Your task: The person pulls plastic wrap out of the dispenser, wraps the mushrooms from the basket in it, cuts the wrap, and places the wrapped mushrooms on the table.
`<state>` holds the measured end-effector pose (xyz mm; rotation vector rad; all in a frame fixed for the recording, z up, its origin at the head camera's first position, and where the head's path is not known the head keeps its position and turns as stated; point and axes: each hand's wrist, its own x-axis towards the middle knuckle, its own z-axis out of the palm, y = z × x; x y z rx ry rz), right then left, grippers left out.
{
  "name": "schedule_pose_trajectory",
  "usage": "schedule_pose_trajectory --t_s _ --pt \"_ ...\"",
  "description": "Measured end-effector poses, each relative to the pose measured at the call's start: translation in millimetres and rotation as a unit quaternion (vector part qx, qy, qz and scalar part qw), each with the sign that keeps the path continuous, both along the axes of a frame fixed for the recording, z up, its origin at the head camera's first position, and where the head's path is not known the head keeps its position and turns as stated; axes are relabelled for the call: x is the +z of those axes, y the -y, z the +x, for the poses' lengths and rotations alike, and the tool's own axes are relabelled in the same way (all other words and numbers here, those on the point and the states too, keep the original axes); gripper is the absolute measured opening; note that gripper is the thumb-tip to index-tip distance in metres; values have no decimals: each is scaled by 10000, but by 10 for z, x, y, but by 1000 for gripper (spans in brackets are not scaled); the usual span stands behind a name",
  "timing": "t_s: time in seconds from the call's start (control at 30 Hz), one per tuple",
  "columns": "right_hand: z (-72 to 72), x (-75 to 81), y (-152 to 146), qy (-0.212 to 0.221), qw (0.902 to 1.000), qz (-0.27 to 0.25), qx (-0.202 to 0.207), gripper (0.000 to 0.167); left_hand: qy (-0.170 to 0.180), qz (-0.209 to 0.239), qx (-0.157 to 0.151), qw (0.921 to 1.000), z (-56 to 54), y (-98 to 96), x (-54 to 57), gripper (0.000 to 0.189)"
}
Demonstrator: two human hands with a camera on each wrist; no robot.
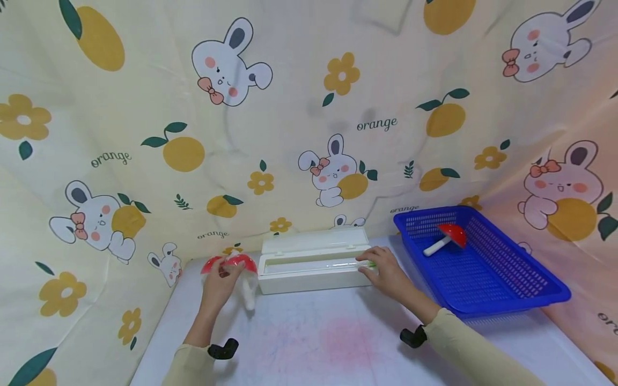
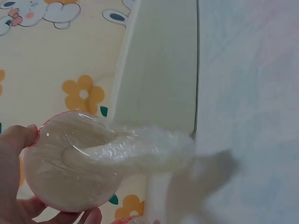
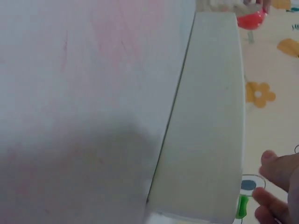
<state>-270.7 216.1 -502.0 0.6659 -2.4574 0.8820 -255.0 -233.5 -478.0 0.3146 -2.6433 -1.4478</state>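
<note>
My left hand (image 1: 221, 284) grips a toy mushroom (image 1: 248, 289) by its red, white-spotted cap, thumb on one side and fingers on the other. In the left wrist view clear plastic covers the cap's pale underside and the white stem (image 2: 154, 147). A second red cap (image 1: 210, 265) shows beside the hand. My right hand (image 1: 386, 272) reaches over the right end of a white, lidded long box (image 1: 309, 283), fingers apart. Inside lies a clear, slender stick (image 1: 338, 265) with a green end (image 3: 241, 206), close by my fingertips.
To the right stands a blue plastic basket (image 1: 492, 284), holding a red-capped toy mushroom (image 1: 453, 235) with a white stem. The box's lid (image 1: 316, 240) is raised toward the patterned cloth wall (image 1: 289, 118). Pink stains mark the white table (image 1: 345, 343) in front.
</note>
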Motion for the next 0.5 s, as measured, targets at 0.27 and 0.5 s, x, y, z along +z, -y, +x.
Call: schedule_pose_trajectory --t_s 0.27,0.5 --pt "-115 -16 -22 361 9983 369 -280 21 -250 -448 52 9987 -240 -39 -21 86" --pt "-189 -47 -16 505 9969 475 -377 11 -53 -742 264 9969 -407 -105 -92 84"
